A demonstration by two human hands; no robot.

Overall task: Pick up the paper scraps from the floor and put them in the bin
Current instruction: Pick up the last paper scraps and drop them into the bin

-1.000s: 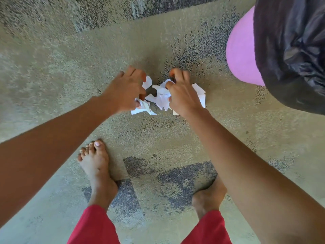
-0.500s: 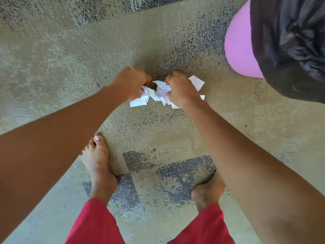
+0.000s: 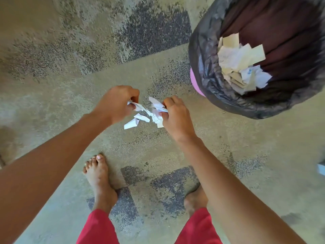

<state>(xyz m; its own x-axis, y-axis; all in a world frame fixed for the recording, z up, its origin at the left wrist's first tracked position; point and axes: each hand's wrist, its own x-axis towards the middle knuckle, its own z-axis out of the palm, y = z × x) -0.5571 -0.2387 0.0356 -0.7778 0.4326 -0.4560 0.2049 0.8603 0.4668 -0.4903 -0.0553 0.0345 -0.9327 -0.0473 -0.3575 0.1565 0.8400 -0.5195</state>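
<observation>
My left hand (image 3: 116,103) is closed around a few white paper scraps (image 3: 139,107). My right hand (image 3: 174,115) grips another bunch of scraps (image 3: 157,111). Both hands are lifted above the floor, close together. Two loose scraps (image 3: 134,121) hang or drop between and below the hands; I cannot tell if they are held. The pink bin (image 3: 197,83) with a black liner (image 3: 207,67) stands at the upper right, to the right of my right hand. Several paper scraps (image 3: 241,64) lie inside it.
The floor (image 3: 70,85) is mottled grey-green concrete with dark patches. My two bare feet (image 3: 98,175) stand below the hands, with red trouser legs (image 3: 98,228) at the bottom edge. A small pale object (image 3: 321,167) lies at the right edge.
Both hands closed on the scraps and rose off the floor. The view pulled back, so the bin's opening with the paper inside now shows. A couple of scraps hang loose.
</observation>
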